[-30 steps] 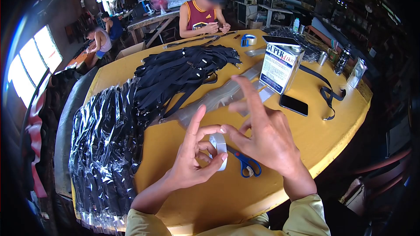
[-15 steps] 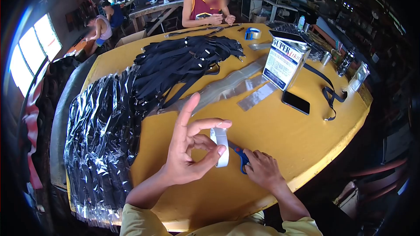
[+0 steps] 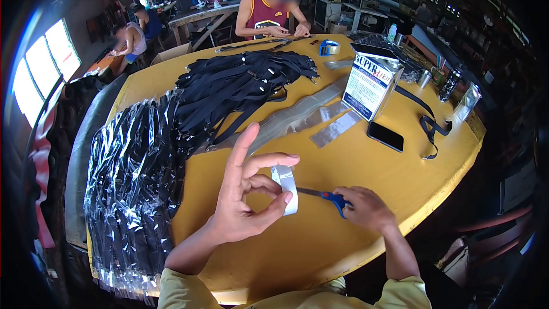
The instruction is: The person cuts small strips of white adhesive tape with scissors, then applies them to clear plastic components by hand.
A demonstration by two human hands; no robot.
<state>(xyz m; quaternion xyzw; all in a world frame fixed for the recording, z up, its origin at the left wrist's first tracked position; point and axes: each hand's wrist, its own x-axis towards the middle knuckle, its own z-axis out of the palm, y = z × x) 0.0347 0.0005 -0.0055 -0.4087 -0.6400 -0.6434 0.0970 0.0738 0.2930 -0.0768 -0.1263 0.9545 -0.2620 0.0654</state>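
Observation:
My left hand [image 3: 249, 197] is raised over the yellow table [image 3: 229, 263], its thumb and a finger pinching a roll of white tape [image 3: 290, 189] while the index finger points up. To its right, my right hand [image 3: 366, 209] has its fingers on the handles of blue scissors [image 3: 334, 198]. The dark blades point left, with their tip close to the tape roll. Left of my hands, black straps in clear plastic [image 3: 134, 189] lie over the table's left side. Loose black straps [image 3: 240, 80] are heaped behind them.
Clear plastic strips [image 3: 337, 129], a black phone [image 3: 385, 136] and a labelled can [image 3: 369, 86] stand or lie beyond my hands. A black strap [image 3: 426, 123] and a bottle [image 3: 452, 83] are at the right. A co-worker [image 3: 271, 14] sits across the table near a tape dispenser [image 3: 329, 47].
My right hand has moved right with the scissors, which now lie more level and show more of their blades. My left hand has barely moved. The co-worker's hands have lowered to the table.

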